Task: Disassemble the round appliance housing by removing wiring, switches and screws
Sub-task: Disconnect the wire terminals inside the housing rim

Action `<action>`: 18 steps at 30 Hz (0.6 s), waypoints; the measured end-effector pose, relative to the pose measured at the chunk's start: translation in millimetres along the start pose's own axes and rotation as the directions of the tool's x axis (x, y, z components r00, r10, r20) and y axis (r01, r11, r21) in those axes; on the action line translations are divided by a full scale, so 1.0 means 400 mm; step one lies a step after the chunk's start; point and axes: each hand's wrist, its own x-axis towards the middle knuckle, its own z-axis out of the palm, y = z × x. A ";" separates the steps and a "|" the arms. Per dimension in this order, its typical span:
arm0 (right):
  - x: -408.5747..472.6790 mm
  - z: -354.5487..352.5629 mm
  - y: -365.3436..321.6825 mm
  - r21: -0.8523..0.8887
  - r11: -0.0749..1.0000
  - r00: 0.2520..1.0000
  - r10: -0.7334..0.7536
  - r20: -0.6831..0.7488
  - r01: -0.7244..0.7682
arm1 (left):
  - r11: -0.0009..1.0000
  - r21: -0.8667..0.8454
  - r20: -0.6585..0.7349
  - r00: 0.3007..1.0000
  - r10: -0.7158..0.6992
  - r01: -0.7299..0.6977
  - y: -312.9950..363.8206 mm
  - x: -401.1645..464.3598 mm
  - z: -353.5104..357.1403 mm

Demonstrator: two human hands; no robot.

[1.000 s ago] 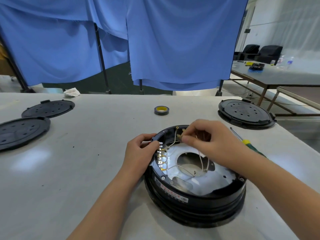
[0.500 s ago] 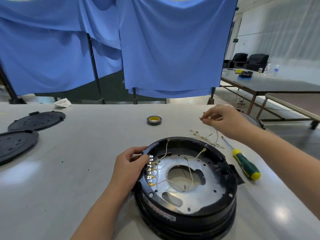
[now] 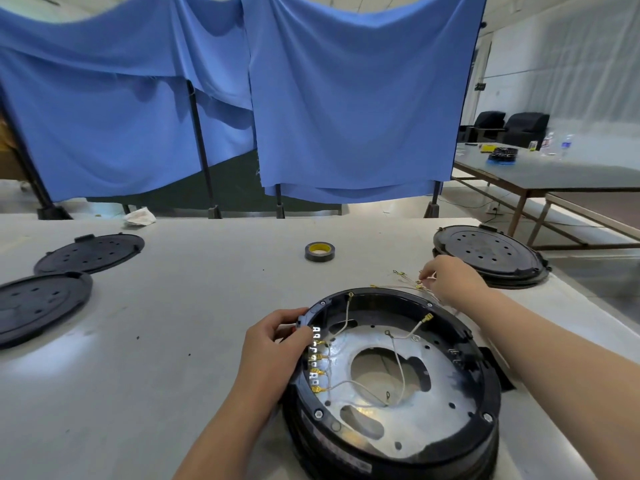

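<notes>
Two hands are at work over the round appliance housing (image 3: pixel 391 382), which sits open side up on the table (image 3: pixel 173 341), close to the near edge. The left hand (image 3: pixel 273 344) grips the housing's black rim at its left side — fingers curled over the edge, thumb on the outside — just beside the row of brass terminals (image 3: pixel 317 362) fixed inside the wall. The right hand (image 3: pixel 450 282) is beyond the housing's far rim, fingertips pinched together on a bundle of loose wires (image 3: pixel 405 284) with small brass ends that lies on the table there; its grip is nearly closed, with only the thin wire ends between the fingers.

Inside the housing, a silver metal plate (image 3: pixel 426 410) with a large central hole carries several pale wires (image 3: pixel 398 365) (some run from the terminals, one ends free in a yellow connector near the far rim).

A roll of black tape (image 3: pixel 320 251) stands near the table's middle. Two black perforated covers (image 3: pixel 62 275) lie at the left, overlapping slightly, and another round black unit (image 3: pixel 488 256) sits at the far right — just past the right hand. Blue curtains (image 3: pixel 346 98) hang behind.
</notes>
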 end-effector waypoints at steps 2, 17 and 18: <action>0.004 0.009 0.009 0.010 1.000 1.000 0.019 0.011 -0.019 | 1.000 0.005 0.003 1.000 0.000 0.000 0.000 0.001 0.000; -0.162 -0.175 -0.197 0.389 0.849 0.928 -0.368 -0.048 0.357 | 1.000 0.012 0.006 1.000 0.013 -0.013 0.004 -0.002 0.002; -0.185 -0.188 -0.223 0.373 0.840 0.912 -0.408 -0.043 0.393 | 1.000 0.008 0.007 1.000 0.014 -0.014 0.004 -0.003 0.002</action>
